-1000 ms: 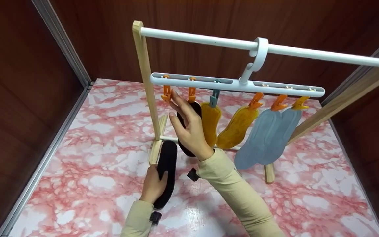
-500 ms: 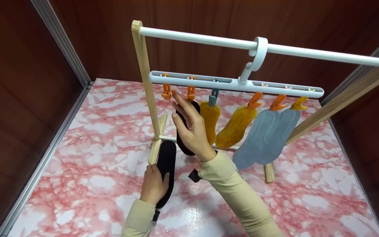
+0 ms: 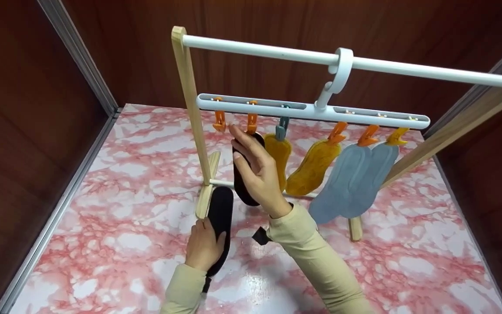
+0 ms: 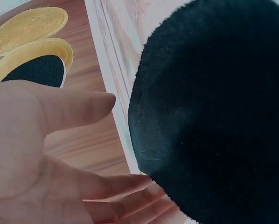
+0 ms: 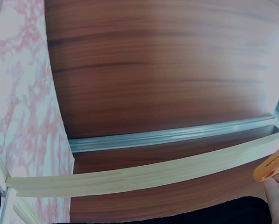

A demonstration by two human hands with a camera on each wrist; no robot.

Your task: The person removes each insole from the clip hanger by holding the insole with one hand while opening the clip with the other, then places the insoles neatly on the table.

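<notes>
My left hand point(image 3: 203, 246) grips a black insole point(image 3: 220, 205), its thumb lying over the near face. In the left wrist view this insole point(image 4: 214, 116) fills the right side, with several fingertips going behind its edge. My right hand point(image 3: 259, 170) is raised before a hanging black insole point(image 3: 243, 187), fingers extended and loosely bent. Its fingertips are beside an orange clip point(image 3: 252, 124) that holds this insole; contact is unclear. The leftmost orange clip point(image 3: 219, 122) has nothing in it. In the right wrist view, fingertips point(image 5: 275, 191) show under an orange clip point(image 5: 272, 163).
A white clip hanger point(image 3: 259, 107) hangs from the white rail point(image 3: 268, 50) of a wooden-legged rack. To the right, yellow insoles point(image 3: 314, 170) and blue-grey insoles point(image 3: 342, 183) hang from clips. The floor point(image 3: 116, 196) is pink marbled; brown panels point(image 3: 124, 52) surround it.
My right hand has shifted slightly right and down, its fingertips a little farther from the leftmost clip. The left hand and its insole have barely moved.
</notes>
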